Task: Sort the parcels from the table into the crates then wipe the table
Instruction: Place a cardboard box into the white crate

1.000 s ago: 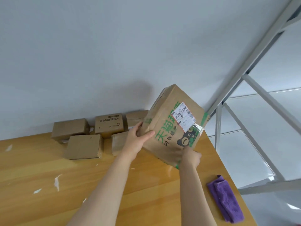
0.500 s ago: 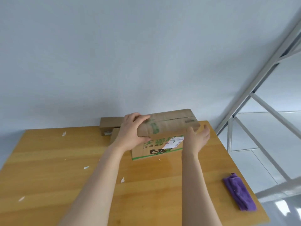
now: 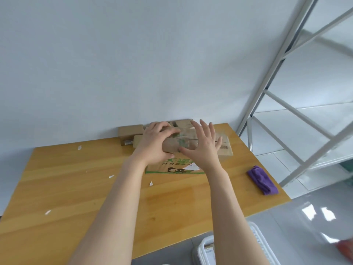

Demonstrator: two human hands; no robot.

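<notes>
While the left hand (image 3: 155, 142) grips the printed parcel (image 3: 224, 148) mid-frame on the table (image 3: 76, 188), right hand (image 3: 203, 145) splayed over it, the smaller parcels (image 3: 130, 131) behind and idle cloth (image 3: 262, 179) suggest most work is undone.

A plain pale grey-white wall (image 3: 133, 54) fills the upper left and centre of the frame, evenly lit with no hard shadows. Its foot meets the far edge of a honey-coloured wooden surface (image 3: 76, 188), built of long boards with a slight gloss. A few small white scraps (image 3: 79, 147) lie scattered over the surface. Along the right side of the frame rises a light grey metal shelving frame (image 3: 278, 61), with slanted uprights and diagonal braces. At lower right the floor (image 3: 286, 236) is glossy grey and carries bright white reflections of light. A blurred reddish patch sits at the lower right edge, too unclear to identify.
</notes>
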